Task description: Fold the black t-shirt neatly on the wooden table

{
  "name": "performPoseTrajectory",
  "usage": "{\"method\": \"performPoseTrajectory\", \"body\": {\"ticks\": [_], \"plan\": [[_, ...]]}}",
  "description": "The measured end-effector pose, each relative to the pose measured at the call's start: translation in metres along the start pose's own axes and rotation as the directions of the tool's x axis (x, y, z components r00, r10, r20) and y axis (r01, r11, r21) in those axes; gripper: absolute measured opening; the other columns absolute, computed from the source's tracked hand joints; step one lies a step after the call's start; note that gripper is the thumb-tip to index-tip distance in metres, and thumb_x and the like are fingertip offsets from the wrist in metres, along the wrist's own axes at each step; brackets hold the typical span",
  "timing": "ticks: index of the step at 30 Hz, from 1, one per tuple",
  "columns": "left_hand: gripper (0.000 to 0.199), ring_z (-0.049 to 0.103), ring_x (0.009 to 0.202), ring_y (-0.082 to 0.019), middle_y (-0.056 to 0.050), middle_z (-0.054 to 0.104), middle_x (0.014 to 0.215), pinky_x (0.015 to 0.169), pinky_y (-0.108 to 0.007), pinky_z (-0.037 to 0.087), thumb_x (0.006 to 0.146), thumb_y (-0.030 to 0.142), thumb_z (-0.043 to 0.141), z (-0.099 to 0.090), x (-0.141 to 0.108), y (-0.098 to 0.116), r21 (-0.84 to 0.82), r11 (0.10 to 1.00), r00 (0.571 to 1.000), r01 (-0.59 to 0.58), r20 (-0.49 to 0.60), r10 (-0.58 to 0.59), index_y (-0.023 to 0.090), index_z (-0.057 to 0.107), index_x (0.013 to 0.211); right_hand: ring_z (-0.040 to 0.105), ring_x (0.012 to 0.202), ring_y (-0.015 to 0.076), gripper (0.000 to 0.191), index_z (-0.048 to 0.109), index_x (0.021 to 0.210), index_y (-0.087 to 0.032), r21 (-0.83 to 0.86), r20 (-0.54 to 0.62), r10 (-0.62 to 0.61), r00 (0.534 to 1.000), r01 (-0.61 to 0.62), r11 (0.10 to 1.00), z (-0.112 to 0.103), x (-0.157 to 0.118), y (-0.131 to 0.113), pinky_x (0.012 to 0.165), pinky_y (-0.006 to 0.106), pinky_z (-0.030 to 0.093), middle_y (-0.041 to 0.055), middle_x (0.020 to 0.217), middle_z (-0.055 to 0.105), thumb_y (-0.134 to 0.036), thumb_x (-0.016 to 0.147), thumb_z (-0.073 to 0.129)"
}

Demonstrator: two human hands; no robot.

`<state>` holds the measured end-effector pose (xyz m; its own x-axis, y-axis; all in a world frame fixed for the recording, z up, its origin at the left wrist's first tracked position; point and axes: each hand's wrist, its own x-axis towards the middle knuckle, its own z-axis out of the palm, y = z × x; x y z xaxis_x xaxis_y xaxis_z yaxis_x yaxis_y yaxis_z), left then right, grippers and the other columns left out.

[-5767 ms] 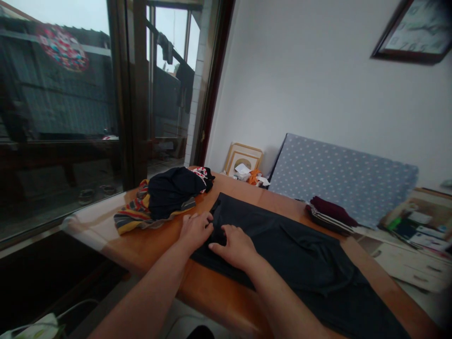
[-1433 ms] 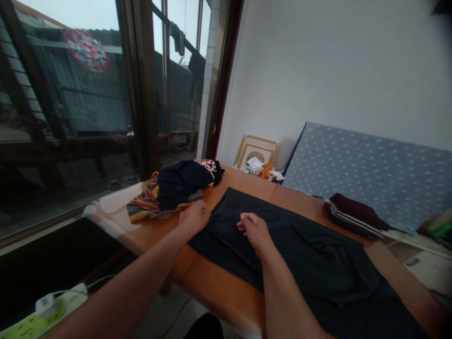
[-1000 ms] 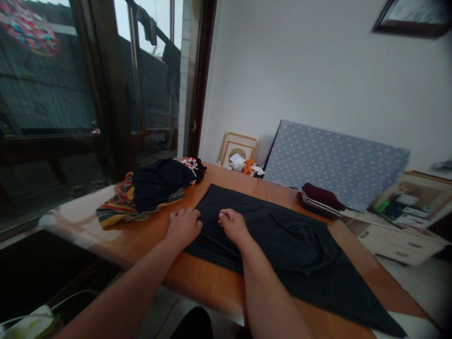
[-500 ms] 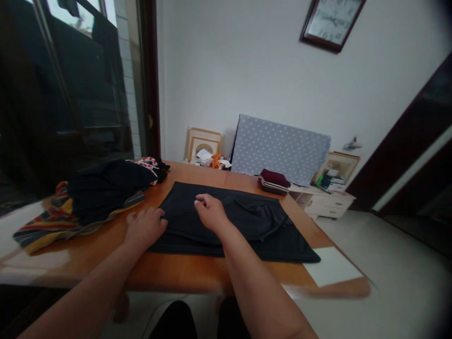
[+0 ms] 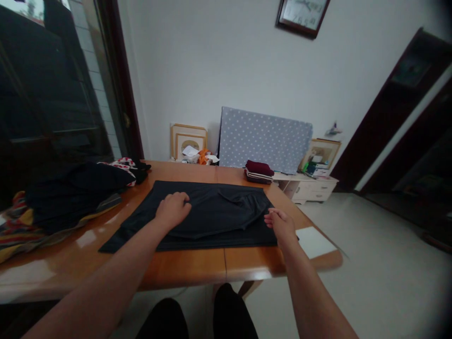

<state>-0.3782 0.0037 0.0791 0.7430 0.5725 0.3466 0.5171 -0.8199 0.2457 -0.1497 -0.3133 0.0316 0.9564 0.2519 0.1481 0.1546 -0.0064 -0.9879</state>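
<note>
A dark garment (image 5: 212, 212) lies spread flat on the wooden table (image 5: 197, 263), with a loose, rumpled part near its right end. My left hand (image 5: 173, 209) is over the garment's left half, palm down, its fingers loosely bent and apart. It holds nothing that I can see. At the garment's right end is my right hand (image 5: 281, 225), with fingers curled together and the thumb along them. Whether cloth is pinched between those fingers is hidden.
A heap of dark and striped clothes (image 5: 70, 197) lies at the table's left. Toward the far right edge sits a folded stack of clothes (image 5: 259, 171). A pale sheet (image 5: 315, 241) lies by the right corner. Behind stand a dotted grey cloth cover (image 5: 263, 136) and a white cabinet (image 5: 314, 189).
My right hand has moved from the garment's middle to its right end. My left hand has shifted right, from the garment's left edge onto its surface. The view has turned to the right.
</note>
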Motion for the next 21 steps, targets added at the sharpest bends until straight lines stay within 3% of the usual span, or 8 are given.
{"method": "performPoseTrajectory", "body": {"ticks": [2, 5, 8, 11, 14, 17, 19, 21], "plan": [[0.021, 0.063, 0.097, -0.025, -0.008, 0.07, 0.102, 0.084, -0.035, 0.045, 0.084, 0.031, 0.053, 0.015, 0.014, 0.039, -0.147, 0.985, 0.995, -0.092, 0.029, 0.098, 0.023, 0.069, 0.096, 0.067, 0.069, 0.0167, 0.04, 0.068, 0.101, -0.017, -0.015, -0.056, 0.014, 0.998, -0.015, 1.0, -0.025, 0.008, 0.015, 0.056, 0.025, 0.051, 0.0061, 0.081, 0.072, -0.047, 0.075, 0.065], [0.018, 0.063, 0.088, -0.022, -0.006, 0.071, 0.094, 0.075, -0.03, 0.045, 0.086, 0.032, 0.053, 0.041, 0.028, 0.1, -0.328, 0.928, 0.977, -0.178, 0.055, 0.207, 0.023, 0.068, 0.089, 0.068, 0.073, 0.0179, 0.038, 0.068, 0.1, -0.018, -0.047, -0.038, 0.039, 0.999, -0.041, 0.998, -0.048, 0.012, 0.029, 0.062, 0.028, 0.055, 0.0061, 0.085, 0.072, -0.044, 0.073, 0.066], [0.027, 0.063, 0.083, -0.022, -0.007, 0.069, 0.089, 0.071, -0.031, 0.044, 0.087, 0.047, 0.057, 0.066, 0.03, 0.155, -0.443, 0.866, 0.955, -0.233, 0.063, 0.29, 0.023, 0.068, 0.086, 0.069, 0.077, 0.0193, 0.036, 0.067, 0.1, -0.018, -0.088, 0.03, 0.05, 0.998, -0.047, 0.995, -0.057, 0.013, 0.033, 0.068, 0.03, 0.057, 0.0067, 0.089, 0.072, -0.042, 0.073, 0.066], [0.039, 0.063, 0.088, -0.025, -0.008, 0.069, 0.096, 0.074, -0.032, 0.045, 0.079, 0.059, 0.065, 0.088, 0.026, 0.195, -0.476, 0.832, 0.934, -0.284, 0.059, 0.353, 0.023, 0.069, 0.093, 0.069, 0.079, 0.0201, 0.035, 0.067, 0.101, -0.018, -0.124, 0.1, 0.068, 0.993, -0.055, 0.991, -0.06, 0.015, 0.029, 0.07, 0.031, 0.058, 0.0072, 0.09, 0.071, -0.042, 0.076, 0.065], [0.037, 0.062, 0.096, -0.027, -0.009, 0.068, 0.102, 0.078, -0.034, 0.044, 0.073, 0.051, 0.073, 0.107, 0.025, 0.212, -0.417, 0.857, 0.926, -0.302, 0.086, 0.368, 0.024, 0.068, 0.098, 0.069, 0.076, 0.0187, 0.035, 0.066, 0.104, -0.018, -0.122, 0.154, 0.123, 0.98, -0.104, 0.987, -0.062, 0.021, 0.026, 0.068, 0.031, 0.057, 0.006, 0.087, 0.07, -0.041, 0.078, 0.065], [0.013, 0.062, 0.094, -0.026, -0.007, 0.068, 0.095, 0.077, -0.034, 0.043, 0.078, 0.033, 0.065, 0.122, 0.031, 0.211, -0.434, 0.851, 0.928, -0.295, 0.081, 0.363, 0.025, 0.067, 0.087, 0.067, 0.07, 0.0158, 0.033, 0.066, 0.105, -0.019, -0.109, 0.199, 0.177, 0.964, -0.158, 0.981, -0.065, 0.031, 0.022, 0.061, 0.027, 0.055, 0.004, 0.083, 0.069, -0.04, 0.08, 0.065], [0.007, 0.061, 0.085, -0.023, -0.004, 0.066, 0.084, 0.073, -0.033, 0.042, 0.08, 0.028, 0.059, 0.128, 0.038, 0.206, -0.557, 0.809, 0.956, -0.187, 0.086, 0.28, 0.024, 0.065, 0.08, 0.065, 0.064, 0.0138, 0.029, 0.065, 0.103, -0.019, -0.131, 0.212, 0.189, 0.959, -0.164, 0.978, -0.067, 0.041, 0.019, 0.057, 0.024, 0.052, 0.0032, 0.08, 0.068, -0.037, 0.081, 0.063], [0.009, 0.059, 0.073, -0.02, -0.001, 0.061, 0.073, 0.067, -0.03, 0.041, 0.08, 0.029, 0.056, 0.13, 0.043, 0.199, -0.727, 0.687, 0.984, -0.002, 0.121, 0.131, 0.023, 0.061, 0.076, 0.063, 0.059, 0.0119, 0.023, 0.065, 0.099, -0.018, -0.173, 0.209, 0.176, 0.962, -0.141, 0.975, -0.068, 0.053, 0.016, 0.053, 0.022, 0.049, 0.0025, 0.078, 0.067, -0.032, 0.081, 0.061]]}}
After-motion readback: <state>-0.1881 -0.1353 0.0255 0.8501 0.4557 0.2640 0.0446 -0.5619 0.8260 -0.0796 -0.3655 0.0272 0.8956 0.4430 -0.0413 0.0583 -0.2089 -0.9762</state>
